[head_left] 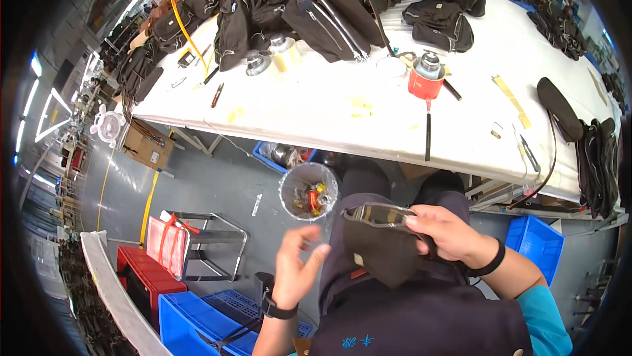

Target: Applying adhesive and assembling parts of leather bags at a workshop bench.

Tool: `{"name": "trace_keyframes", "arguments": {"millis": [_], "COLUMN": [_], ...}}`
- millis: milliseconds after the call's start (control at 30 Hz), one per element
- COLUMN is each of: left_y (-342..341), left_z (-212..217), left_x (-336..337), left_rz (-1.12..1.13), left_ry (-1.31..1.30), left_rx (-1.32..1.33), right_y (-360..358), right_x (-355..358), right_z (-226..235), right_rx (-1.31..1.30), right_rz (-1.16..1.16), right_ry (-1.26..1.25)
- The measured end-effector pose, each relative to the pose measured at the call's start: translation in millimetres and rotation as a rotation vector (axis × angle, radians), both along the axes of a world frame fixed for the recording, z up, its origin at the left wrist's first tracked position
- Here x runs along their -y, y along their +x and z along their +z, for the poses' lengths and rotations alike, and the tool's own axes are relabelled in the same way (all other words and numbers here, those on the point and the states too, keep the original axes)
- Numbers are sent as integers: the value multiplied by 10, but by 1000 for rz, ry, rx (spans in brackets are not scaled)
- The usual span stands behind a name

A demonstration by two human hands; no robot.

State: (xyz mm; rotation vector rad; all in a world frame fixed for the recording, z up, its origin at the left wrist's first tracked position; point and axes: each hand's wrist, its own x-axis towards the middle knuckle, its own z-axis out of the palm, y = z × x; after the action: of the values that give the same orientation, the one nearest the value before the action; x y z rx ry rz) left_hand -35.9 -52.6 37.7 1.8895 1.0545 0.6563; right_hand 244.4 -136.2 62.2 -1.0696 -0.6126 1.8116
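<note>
Over my lap, my right hand (453, 234) grips a dark brown fabric pouch (380, 250) by its upper edge, thumb on top. The pouch's mouth gapes a little and shows a lighter striped lining. On its front sits a small pale label. My left hand (299, 265) is raised to the left of the pouch, apart from it, with nothing in it; the fingers are loosely bent and the thumb stands away from them.
Ahead is a white-topped table (316, 119) with a pile of dark bags (329, 13), a red pot with a brush (426, 82) and scissors (528, 153). Below stand a lined waste bin (283, 196), a metal-framed stool (227, 241), and blue crates (536, 247).
</note>
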Motion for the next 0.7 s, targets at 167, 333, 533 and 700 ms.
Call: {"name": "trace_keyframes", "arguments": {"millis": [167,333,533,700], "left_y": [59,76,-8,-280], "left_z": [132,66,-54,83], "left_x": [278,339,478,487], "left_rz": [-431,-282,177,523], "left_ry": [-670,-1073,-1113,-893], "left_rx": [201,608,1200,1287], "right_y": [-468,-671,-972,-1123], "right_x": [-231,-259,-236,-246], "right_z": [91,338,355,309], "right_rx": [230,828,967,352], "right_rz": [293,447,496,303], "right_ry": [208,762,904,554]}}
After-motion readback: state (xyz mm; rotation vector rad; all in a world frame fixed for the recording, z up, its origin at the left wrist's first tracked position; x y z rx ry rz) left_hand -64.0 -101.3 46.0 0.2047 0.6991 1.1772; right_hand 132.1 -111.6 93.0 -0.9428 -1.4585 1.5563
